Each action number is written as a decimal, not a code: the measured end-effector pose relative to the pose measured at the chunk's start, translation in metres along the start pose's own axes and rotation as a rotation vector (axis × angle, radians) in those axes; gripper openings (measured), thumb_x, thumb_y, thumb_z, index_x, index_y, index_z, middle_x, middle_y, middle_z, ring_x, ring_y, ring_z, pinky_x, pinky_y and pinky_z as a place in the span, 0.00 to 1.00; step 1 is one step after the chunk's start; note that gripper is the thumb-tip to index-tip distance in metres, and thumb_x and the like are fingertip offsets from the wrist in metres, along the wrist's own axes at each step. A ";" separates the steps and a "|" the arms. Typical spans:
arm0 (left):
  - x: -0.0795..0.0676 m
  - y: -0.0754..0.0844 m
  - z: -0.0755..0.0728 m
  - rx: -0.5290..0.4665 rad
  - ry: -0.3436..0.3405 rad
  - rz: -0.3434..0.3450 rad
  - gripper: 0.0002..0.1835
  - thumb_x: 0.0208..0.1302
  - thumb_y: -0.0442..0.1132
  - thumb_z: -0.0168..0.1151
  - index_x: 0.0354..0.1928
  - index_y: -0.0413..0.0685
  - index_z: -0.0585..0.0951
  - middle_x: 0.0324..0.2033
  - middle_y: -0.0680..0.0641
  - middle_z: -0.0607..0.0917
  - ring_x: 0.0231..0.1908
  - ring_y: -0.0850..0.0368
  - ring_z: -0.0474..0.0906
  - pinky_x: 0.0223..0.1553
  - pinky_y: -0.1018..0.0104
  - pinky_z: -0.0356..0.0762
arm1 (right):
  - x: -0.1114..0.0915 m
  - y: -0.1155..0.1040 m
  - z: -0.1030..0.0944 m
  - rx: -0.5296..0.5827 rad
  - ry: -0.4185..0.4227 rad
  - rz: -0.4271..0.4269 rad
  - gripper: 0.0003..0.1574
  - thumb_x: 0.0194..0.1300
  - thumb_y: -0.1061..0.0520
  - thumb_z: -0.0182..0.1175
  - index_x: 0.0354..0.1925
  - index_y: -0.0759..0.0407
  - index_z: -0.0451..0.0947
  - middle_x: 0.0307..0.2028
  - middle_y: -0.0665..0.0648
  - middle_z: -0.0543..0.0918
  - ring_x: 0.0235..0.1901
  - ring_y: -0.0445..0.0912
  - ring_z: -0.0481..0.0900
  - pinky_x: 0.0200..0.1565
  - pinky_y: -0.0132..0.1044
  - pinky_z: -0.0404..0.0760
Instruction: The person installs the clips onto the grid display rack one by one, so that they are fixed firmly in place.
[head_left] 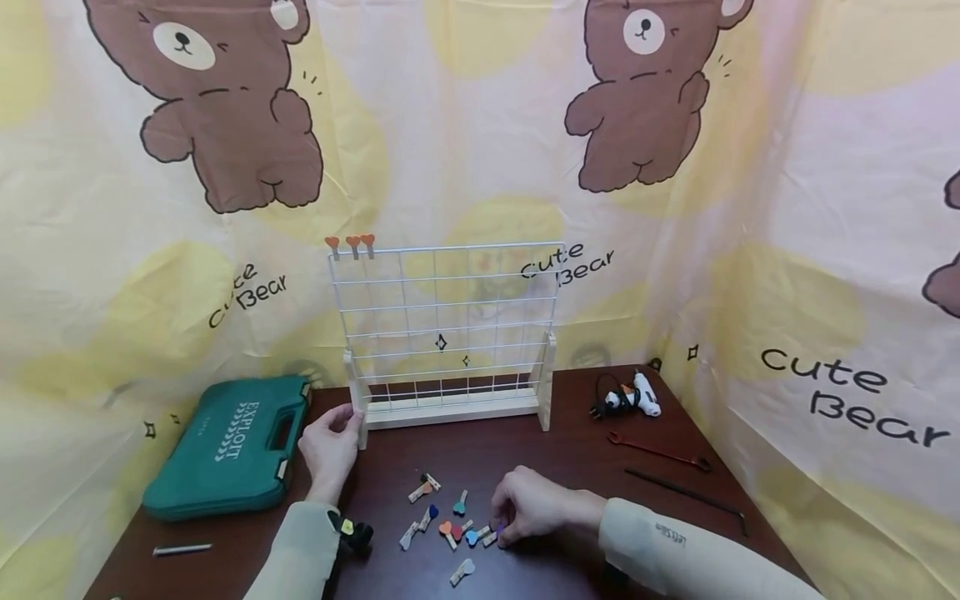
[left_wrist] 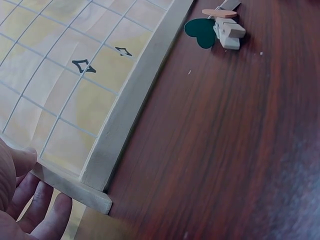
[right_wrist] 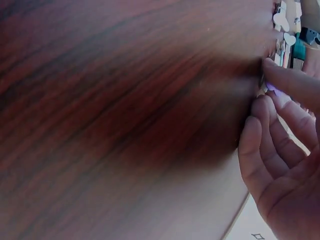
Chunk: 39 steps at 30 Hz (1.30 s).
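A white wire grid rack stands on a wooden base (head_left: 450, 410). My left hand (head_left: 330, 443) holds the rack's left wooden end piece (left_wrist: 75, 189), thumb on one side and fingers round the other. Near the table's front, my right hand (head_left: 534, 502) pinches a small clothespin with a purple heart (right_wrist: 271, 88), mostly covered by the fingers. Several heart clothespins lie left of that hand, among them a light blue one (head_left: 472, 538), a teal one (head_left: 460, 505) and a dark green one (left_wrist: 201, 33). Three orange heart clothespins (head_left: 353, 242) sit on the grid's top left edge.
On the left lie a green tool case (head_left: 225, 450) and a metal rod (head_left: 182, 549). At the right are a white glue gun (head_left: 643, 396), a red wrench (head_left: 660, 452) and a black bent bar (head_left: 686, 493). A bear-print curtain (head_left: 465, 125) hangs behind the table.
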<state>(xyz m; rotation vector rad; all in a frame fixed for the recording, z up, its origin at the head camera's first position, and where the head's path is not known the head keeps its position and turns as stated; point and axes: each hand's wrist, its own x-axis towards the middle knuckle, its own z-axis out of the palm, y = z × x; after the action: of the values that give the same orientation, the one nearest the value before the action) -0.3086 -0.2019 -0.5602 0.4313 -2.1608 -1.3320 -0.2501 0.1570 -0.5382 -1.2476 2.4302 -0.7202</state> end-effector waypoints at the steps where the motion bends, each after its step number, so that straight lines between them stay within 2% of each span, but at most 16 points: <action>1: 0.000 0.000 0.000 -0.001 0.001 0.001 0.13 0.67 0.47 0.76 0.47 0.48 0.92 0.38 0.46 0.93 0.38 0.51 0.88 0.37 0.66 0.76 | 0.000 0.000 -0.001 0.013 -0.004 0.008 0.10 0.56 0.58 0.82 0.29 0.47 0.89 0.24 0.32 0.82 0.25 0.26 0.78 0.29 0.24 0.79; 4: 0.000 -0.001 0.002 -0.007 -0.001 0.005 0.13 0.66 0.47 0.77 0.47 0.48 0.92 0.38 0.46 0.93 0.38 0.51 0.88 0.37 0.65 0.76 | -0.002 0.000 -0.009 0.079 -0.010 0.041 0.10 0.55 0.61 0.81 0.30 0.48 0.88 0.24 0.34 0.84 0.26 0.28 0.81 0.31 0.26 0.81; 7: 0.000 -0.002 0.002 -0.014 0.000 0.009 0.13 0.66 0.46 0.77 0.47 0.48 0.92 0.38 0.46 0.93 0.38 0.51 0.88 0.37 0.64 0.76 | -0.001 -0.004 -0.025 0.147 0.013 0.060 0.11 0.55 0.64 0.80 0.31 0.50 0.89 0.26 0.36 0.86 0.27 0.30 0.84 0.33 0.29 0.84; 12: 0.000 -0.001 0.001 -0.020 0.010 0.017 0.12 0.66 0.46 0.77 0.46 0.48 0.92 0.37 0.46 0.93 0.37 0.51 0.88 0.35 0.68 0.75 | 0.011 -0.022 -0.077 0.180 0.096 0.028 0.09 0.61 0.65 0.77 0.36 0.51 0.90 0.31 0.43 0.91 0.31 0.36 0.88 0.37 0.34 0.87; 15: 0.001 -0.002 0.001 -0.023 0.013 0.015 0.12 0.66 0.46 0.77 0.46 0.48 0.92 0.37 0.46 0.93 0.36 0.51 0.88 0.33 0.70 0.76 | 0.024 -0.041 -0.118 0.121 0.172 0.009 0.08 0.67 0.63 0.73 0.43 0.52 0.92 0.37 0.46 0.92 0.37 0.37 0.89 0.42 0.35 0.87; 20: 0.001 -0.001 0.000 -0.024 0.006 0.006 0.13 0.66 0.46 0.77 0.47 0.48 0.92 0.38 0.46 0.93 0.37 0.50 0.88 0.33 0.68 0.77 | 0.057 -0.081 -0.191 -0.049 0.341 -0.025 0.11 0.72 0.61 0.68 0.50 0.54 0.91 0.43 0.49 0.92 0.38 0.39 0.88 0.40 0.33 0.86; 22: 0.001 -0.001 0.001 -0.027 0.006 0.005 0.13 0.66 0.46 0.77 0.47 0.48 0.92 0.39 0.46 0.93 0.37 0.50 0.88 0.33 0.66 0.78 | 0.074 -0.099 -0.219 -0.116 0.400 -0.041 0.10 0.73 0.61 0.68 0.50 0.54 0.91 0.43 0.50 0.92 0.37 0.41 0.87 0.39 0.34 0.85; 24: 0.002 -0.001 0.001 -0.029 0.007 0.009 0.13 0.66 0.46 0.77 0.47 0.48 0.92 0.39 0.46 0.93 0.37 0.50 0.88 0.34 0.65 0.78 | 0.091 -0.118 -0.245 -0.159 0.443 -0.040 0.09 0.74 0.60 0.67 0.49 0.54 0.91 0.43 0.51 0.91 0.40 0.43 0.86 0.43 0.35 0.85; 28: 0.001 -0.001 0.001 -0.025 0.006 0.014 0.13 0.66 0.46 0.77 0.46 0.48 0.92 0.38 0.46 0.93 0.37 0.51 0.88 0.35 0.64 0.77 | 0.125 -0.148 -0.285 -0.237 0.509 -0.041 0.09 0.75 0.61 0.66 0.46 0.55 0.92 0.40 0.52 0.88 0.41 0.45 0.83 0.47 0.37 0.81; 33: 0.002 -0.001 0.001 -0.030 0.008 0.017 0.13 0.65 0.47 0.78 0.45 0.48 0.92 0.37 0.47 0.93 0.36 0.51 0.87 0.34 0.67 0.75 | 0.159 -0.172 -0.311 -0.306 0.537 -0.017 0.11 0.75 0.62 0.64 0.46 0.55 0.93 0.41 0.52 0.89 0.44 0.45 0.84 0.51 0.38 0.81; 36: 0.002 -0.001 0.001 -0.033 0.010 0.018 0.12 0.65 0.46 0.78 0.45 0.48 0.92 0.37 0.47 0.93 0.36 0.52 0.87 0.33 0.68 0.76 | 0.175 -0.178 -0.315 -0.343 0.526 0.014 0.14 0.75 0.64 0.62 0.46 0.56 0.94 0.45 0.52 0.92 0.47 0.44 0.86 0.53 0.36 0.82; 39: 0.001 -0.001 0.000 -0.038 0.008 0.014 0.12 0.65 0.46 0.78 0.45 0.48 0.93 0.37 0.47 0.93 0.36 0.52 0.88 0.33 0.68 0.77 | 0.187 -0.179 -0.314 -0.348 0.505 0.057 0.15 0.73 0.65 0.60 0.44 0.56 0.94 0.47 0.53 0.93 0.46 0.43 0.88 0.50 0.33 0.82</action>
<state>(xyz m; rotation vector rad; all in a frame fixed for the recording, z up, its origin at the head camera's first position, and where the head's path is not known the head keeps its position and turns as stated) -0.3094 -0.2030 -0.5612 0.4054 -2.1245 -1.3588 -0.3911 0.0067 -0.1872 -1.2217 3.0985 -0.6797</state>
